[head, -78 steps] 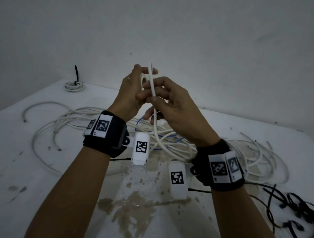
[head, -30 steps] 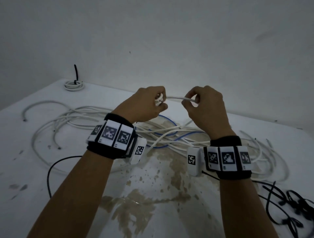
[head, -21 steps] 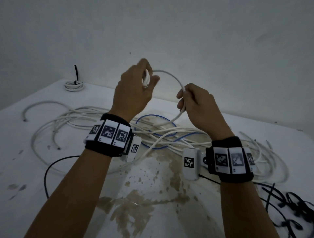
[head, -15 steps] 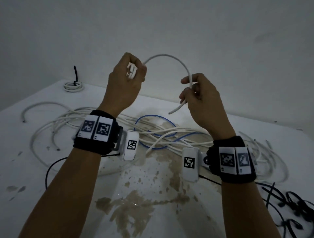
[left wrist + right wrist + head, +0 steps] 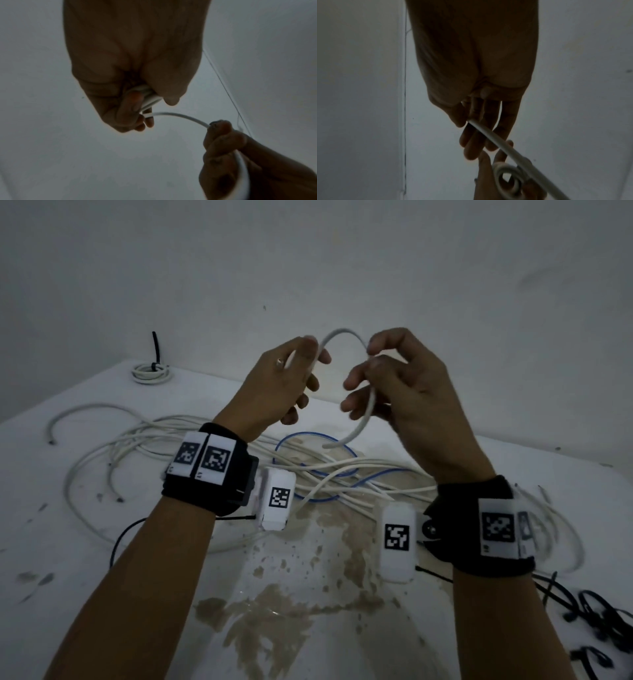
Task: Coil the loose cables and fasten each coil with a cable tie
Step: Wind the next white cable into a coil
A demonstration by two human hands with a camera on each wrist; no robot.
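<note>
Up in the air, the left hand (image 5: 284, 381) grips a small coil (image 5: 506, 175) of the white cable (image 5: 342, 333), whose arch runs to the pinching right hand (image 5: 400, 392); its free end hangs above the table (image 5: 85, 559), clear of the loose cables (image 5: 342, 474) below and the far wall.

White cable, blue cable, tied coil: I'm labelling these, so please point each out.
white cable (image 5: 342, 333), head view, top of its arch.
blue cable (image 5: 310, 436), head view, loop's upper curve.
tied coil (image 5: 150, 372), head view, its white windings.
</note>
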